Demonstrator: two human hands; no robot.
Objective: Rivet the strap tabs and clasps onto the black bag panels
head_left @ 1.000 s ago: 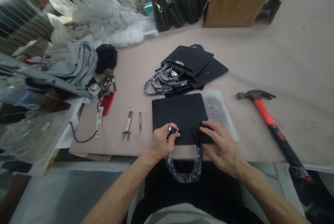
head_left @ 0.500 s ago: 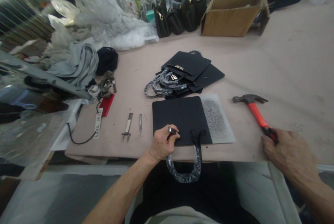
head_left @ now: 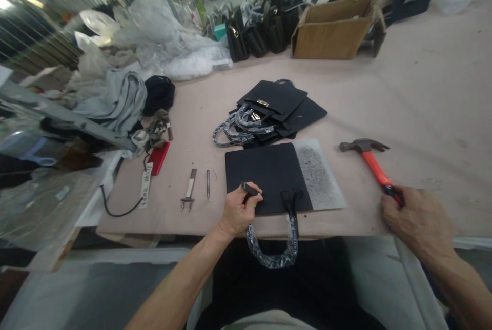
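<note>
My left hand (head_left: 237, 213) is closed around a short dark metal punch (head_left: 250, 189), tilted with its end to the upper left. The hand rests on the lower left part of a flat black bag panel (head_left: 265, 171). A curved handle (head_left: 272, 260) wrapped in clear plastic joins this panel and hangs over the table edge. Far to the right, my right hand (head_left: 418, 220) is closed on the grip of a claw hammer (head_left: 374, 163) with an orange and black handle, its head lying on the table. Under the panel's right side is a speckled white slab (head_left: 322, 176).
A pile of black bag panels (head_left: 277, 97) with wrapped handles lies beyond. On the left are a fork-like metal tool (head_left: 188, 191), a thin metal rod (head_left: 208, 184) and a red flat object (head_left: 160, 158). Small black bags (head_left: 237, 38) and a cardboard box (head_left: 326, 38) stand at the back.
In my left hand the punch has tipped over, from pointing up toward me to leaning left. My right hand keeps its hold on the hammer. The view has shifted slightly.
</note>
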